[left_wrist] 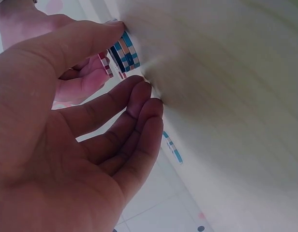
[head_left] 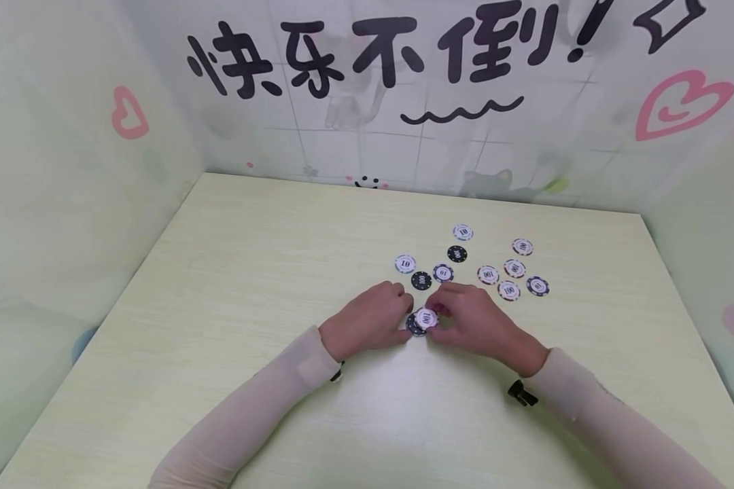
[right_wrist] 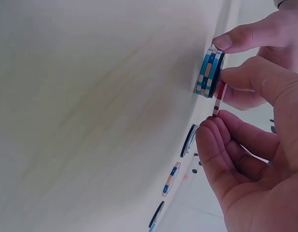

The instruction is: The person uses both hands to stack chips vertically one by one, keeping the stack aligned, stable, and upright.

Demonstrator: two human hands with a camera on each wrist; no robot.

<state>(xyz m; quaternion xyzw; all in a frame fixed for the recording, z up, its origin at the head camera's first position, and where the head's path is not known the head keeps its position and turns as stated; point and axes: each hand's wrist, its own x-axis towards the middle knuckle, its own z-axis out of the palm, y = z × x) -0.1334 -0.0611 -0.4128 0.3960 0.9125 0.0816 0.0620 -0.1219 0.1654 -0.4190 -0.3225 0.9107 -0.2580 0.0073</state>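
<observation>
A short stack of poker chips (head_left: 413, 327) stands on the table between both hands. Black tops it, and blue, orange and white edges show on the chips (right_wrist: 207, 77) lower down. My left hand (head_left: 370, 319) curls beside the stack, its thumb (left_wrist: 108, 35) against the rim and its fingertips close to the far side. Between thumb and fingers, my right hand (head_left: 474, 322) pinches a white poker chip (head_left: 427, 318) marked 100, with a red-and-white edge (right_wrist: 219, 98). This chip overlaps the stack's top, slightly off to the right; whether it touches is unclear.
Several loose chips lie beyond the hands: a black chip (head_left: 421, 280), a white 10 chip (head_left: 406, 263), a blue-edged chip (head_left: 443, 273), and red-edged chips (head_left: 488, 274) to the right. Printed fabric walls (head_left: 367, 149) border the pale wooden table (head_left: 251, 258).
</observation>
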